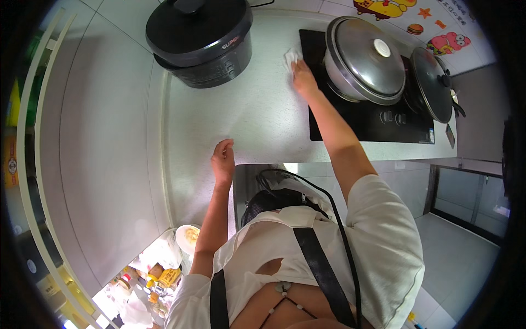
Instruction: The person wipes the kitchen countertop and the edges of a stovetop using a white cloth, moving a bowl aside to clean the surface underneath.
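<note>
My right hand (303,78) reaches far over the counter and presses a crumpled white tissue or cloth (292,57) to the surface, just beside the left edge of the black cooktop (319,123). Its fingers are closed on the cloth. My left hand (223,160) hovers over or rests on the pale countertop (257,104) near its front edge. The fingers there are curled together, and nothing shows in them.
A black electric cooker (200,44) stands at the back left. On the cooktop sit a lidded silver pot (367,60) and a lidded dark pan (433,85). A white bowl (188,238) and several bottles (156,277) are by my left arm. A cable (334,205) hangs before my body.
</note>
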Action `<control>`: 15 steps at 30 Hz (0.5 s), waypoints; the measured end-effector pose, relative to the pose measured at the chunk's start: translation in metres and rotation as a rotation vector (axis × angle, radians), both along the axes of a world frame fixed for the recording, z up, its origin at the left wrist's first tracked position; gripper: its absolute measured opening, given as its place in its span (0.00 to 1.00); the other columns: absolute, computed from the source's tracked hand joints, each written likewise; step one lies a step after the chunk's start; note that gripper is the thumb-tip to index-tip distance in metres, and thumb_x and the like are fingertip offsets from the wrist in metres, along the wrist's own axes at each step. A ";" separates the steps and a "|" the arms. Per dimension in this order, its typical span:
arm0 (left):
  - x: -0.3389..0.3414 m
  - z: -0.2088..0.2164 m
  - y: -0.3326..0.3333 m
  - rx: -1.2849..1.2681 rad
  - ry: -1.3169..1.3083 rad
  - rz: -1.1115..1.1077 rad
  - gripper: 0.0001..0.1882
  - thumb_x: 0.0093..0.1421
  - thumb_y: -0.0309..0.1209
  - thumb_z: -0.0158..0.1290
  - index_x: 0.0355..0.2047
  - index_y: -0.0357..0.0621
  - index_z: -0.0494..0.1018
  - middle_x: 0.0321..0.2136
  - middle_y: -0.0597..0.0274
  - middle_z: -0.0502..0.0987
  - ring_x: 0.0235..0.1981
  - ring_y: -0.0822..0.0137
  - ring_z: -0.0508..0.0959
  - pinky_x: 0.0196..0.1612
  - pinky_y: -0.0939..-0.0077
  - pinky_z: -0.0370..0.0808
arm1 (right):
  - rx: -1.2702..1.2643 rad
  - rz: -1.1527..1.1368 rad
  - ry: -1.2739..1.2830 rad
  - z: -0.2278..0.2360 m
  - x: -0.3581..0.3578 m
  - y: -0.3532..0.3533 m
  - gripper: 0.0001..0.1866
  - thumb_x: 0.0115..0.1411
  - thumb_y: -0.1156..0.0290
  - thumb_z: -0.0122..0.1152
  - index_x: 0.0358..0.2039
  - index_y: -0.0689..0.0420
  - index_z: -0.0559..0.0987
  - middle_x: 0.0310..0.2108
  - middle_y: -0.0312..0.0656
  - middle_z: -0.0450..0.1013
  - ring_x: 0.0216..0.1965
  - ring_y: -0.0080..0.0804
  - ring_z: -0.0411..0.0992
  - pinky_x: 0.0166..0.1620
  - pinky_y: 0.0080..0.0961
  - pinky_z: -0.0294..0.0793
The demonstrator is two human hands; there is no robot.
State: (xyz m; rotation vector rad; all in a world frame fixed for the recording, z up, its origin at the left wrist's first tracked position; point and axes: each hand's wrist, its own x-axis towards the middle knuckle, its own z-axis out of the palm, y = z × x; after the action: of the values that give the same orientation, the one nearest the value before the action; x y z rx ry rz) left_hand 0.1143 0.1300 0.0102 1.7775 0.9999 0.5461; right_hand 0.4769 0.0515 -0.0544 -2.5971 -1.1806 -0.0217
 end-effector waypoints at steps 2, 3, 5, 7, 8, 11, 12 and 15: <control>0.000 0.004 0.003 0.008 0.010 0.018 0.09 0.58 0.24 0.45 0.36 0.39 0.74 0.31 0.62 0.77 0.33 0.72 0.74 0.38 0.80 0.70 | -0.024 -0.009 -0.048 0.001 0.020 0.026 0.25 0.56 0.76 0.43 0.56 0.59 0.64 0.57 0.55 0.60 0.61 0.46 0.55 0.62 0.33 0.54; -0.001 0.006 0.004 0.011 0.007 0.030 0.09 0.58 0.24 0.45 0.37 0.40 0.74 0.31 0.63 0.77 0.32 0.72 0.74 0.37 0.80 0.70 | -0.086 -0.026 0.051 0.007 0.029 0.037 0.26 0.58 0.75 0.40 0.59 0.57 0.60 0.61 0.49 0.53 0.63 0.42 0.49 0.64 0.30 0.49; -0.007 0.001 0.006 0.009 0.014 0.047 0.09 0.59 0.25 0.45 0.37 0.40 0.74 0.30 0.63 0.77 0.30 0.72 0.74 0.37 0.81 0.70 | -0.162 -0.073 0.173 0.009 0.030 0.051 0.27 0.61 0.74 0.35 0.63 0.52 0.55 0.66 0.44 0.43 0.66 0.38 0.42 0.66 0.28 0.43; -0.010 -0.008 0.009 0.032 -0.006 0.021 0.09 0.59 0.25 0.45 0.37 0.39 0.74 0.29 0.64 0.76 0.29 0.73 0.73 0.36 0.80 0.71 | -0.182 -0.100 0.148 0.011 0.021 0.052 0.27 0.61 0.74 0.35 0.63 0.52 0.54 0.66 0.44 0.43 0.66 0.39 0.42 0.66 0.28 0.43; -0.010 -0.010 0.007 0.018 0.002 0.022 0.09 0.59 0.25 0.45 0.37 0.39 0.74 0.29 0.64 0.76 0.29 0.73 0.73 0.36 0.80 0.71 | -0.201 -0.133 0.114 0.011 0.015 0.049 0.27 0.61 0.74 0.35 0.63 0.52 0.54 0.66 0.44 0.42 0.66 0.40 0.41 0.66 0.28 0.42; -0.007 -0.016 0.003 -0.051 -0.021 0.003 0.09 0.60 0.25 0.45 0.36 0.39 0.74 0.30 0.64 0.76 0.30 0.73 0.74 0.37 0.78 0.73 | -0.283 -0.113 0.113 0.012 0.000 0.038 0.27 0.61 0.74 0.37 0.62 0.53 0.55 0.66 0.45 0.43 0.66 0.42 0.42 0.65 0.29 0.46; -0.007 -0.017 -0.003 -0.064 -0.020 -0.007 0.09 0.60 0.25 0.45 0.36 0.39 0.74 0.30 0.64 0.76 0.30 0.73 0.74 0.37 0.78 0.73 | -0.296 -0.124 0.114 0.012 -0.007 0.028 0.27 0.61 0.74 0.37 0.62 0.53 0.55 0.66 0.45 0.43 0.66 0.42 0.42 0.65 0.29 0.46; -0.002 -0.013 -0.017 -0.540 -0.125 -0.081 0.10 0.62 0.29 0.44 0.40 0.38 0.72 0.33 0.62 0.76 0.36 0.69 0.77 0.40 0.76 0.73 | -0.167 -0.033 0.121 0.005 -0.033 -0.004 0.27 0.57 0.77 0.42 0.59 0.55 0.60 0.63 0.49 0.50 0.65 0.44 0.47 0.62 0.32 0.54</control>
State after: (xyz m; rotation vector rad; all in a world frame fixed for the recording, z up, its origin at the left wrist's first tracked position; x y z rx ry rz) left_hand 0.1118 0.1128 -0.0027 1.2799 0.8817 0.2935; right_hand 0.4440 0.0471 -0.0495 -2.7172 -1.1417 0.2331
